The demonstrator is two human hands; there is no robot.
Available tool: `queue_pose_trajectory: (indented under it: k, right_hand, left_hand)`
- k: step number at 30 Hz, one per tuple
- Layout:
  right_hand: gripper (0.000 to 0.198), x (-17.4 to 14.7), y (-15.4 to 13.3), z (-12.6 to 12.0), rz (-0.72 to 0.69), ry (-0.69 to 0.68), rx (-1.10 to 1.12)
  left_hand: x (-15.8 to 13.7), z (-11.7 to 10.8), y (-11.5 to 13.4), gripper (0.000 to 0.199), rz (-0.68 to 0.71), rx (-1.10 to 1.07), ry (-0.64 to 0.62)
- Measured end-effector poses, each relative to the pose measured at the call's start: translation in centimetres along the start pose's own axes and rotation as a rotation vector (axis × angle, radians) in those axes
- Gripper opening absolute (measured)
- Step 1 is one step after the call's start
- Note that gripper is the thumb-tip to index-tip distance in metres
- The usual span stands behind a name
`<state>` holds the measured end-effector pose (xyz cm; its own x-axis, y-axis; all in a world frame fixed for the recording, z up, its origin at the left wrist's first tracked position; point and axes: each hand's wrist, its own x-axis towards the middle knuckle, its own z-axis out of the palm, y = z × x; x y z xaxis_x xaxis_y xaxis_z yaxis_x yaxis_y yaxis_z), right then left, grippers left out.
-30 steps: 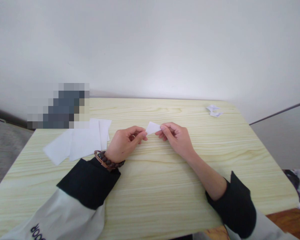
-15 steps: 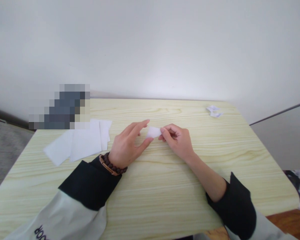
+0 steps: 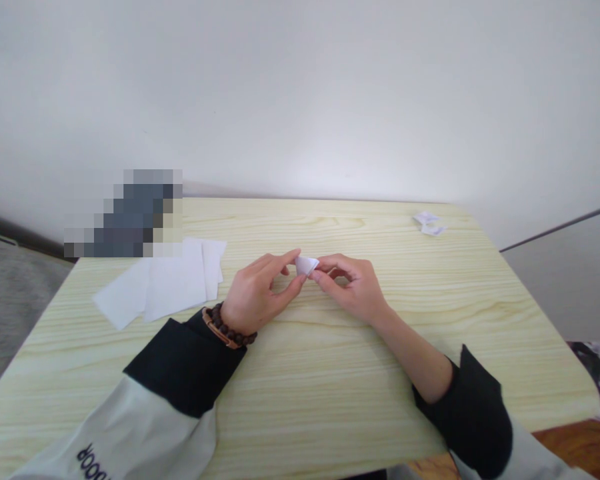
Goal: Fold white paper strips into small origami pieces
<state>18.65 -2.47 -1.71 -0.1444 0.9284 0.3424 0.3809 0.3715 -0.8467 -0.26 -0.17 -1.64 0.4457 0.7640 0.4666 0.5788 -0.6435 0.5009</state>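
Since the earlier frame, the folded paper has turned in your grip: a layered edge now shows at its lower right, where a flat face showed before. The right thumb and fingers have shifted from its right corner to that edge, and the left index fingertip has come to its upper left corner.

Present state: your left hand holds the paper in a narrow span, index at the top, thumb at the lower edge. Your right hand pinches it closely at the right. The paper sits between both sets of fingertips over the middle of the bench; whether it touches the surface cannot be told.

Handling the folded edge:
1. Keep the left hand as the clamp. Press lightly; a piece this small is likely to buckle under a hard squeeze.
2. Use the right thumb and index to work the layers. Align the edges before applying any pressure.
3. Set each crease from one end to the other, ideally against the bench.
4. Release one hand at a time, so the layers do not spring apart.

Keep your left cuff off the loose sheets beside it.
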Motion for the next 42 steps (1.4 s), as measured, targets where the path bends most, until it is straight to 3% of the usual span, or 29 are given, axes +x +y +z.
queue_pose_trajectory:
  k: [6, 10, 29, 42]
  right_hand:
    - [0.015, 0.0, -0.5, 0.1, -0.088, -0.003, -0.162]
    - [0.015, 0.0, -0.6, 0.3, -0.038, 0.053, -0.213]
    - [0.01, 0.3, -0.1, 0.6, 0.161, -0.004, -0.054]
    - [0.013, 0.1, -0.1, 0.8, 0.175, 0.043, 0.082]
  left_hand:
    - [0.1, 0.0, 0.0, 0.036, 0.009, 0.01, 0.016]
    - [0.1, 0.0, 0.1, 0.036, 0.037, 0.009, 0.017]
    - [0.0, 0.6, -1.2, 0.026, 0.284, 0.079, 0.04]
    - [0.2, 0.1, -0.7, 0.016, 0.239, 0.067, 0.068]
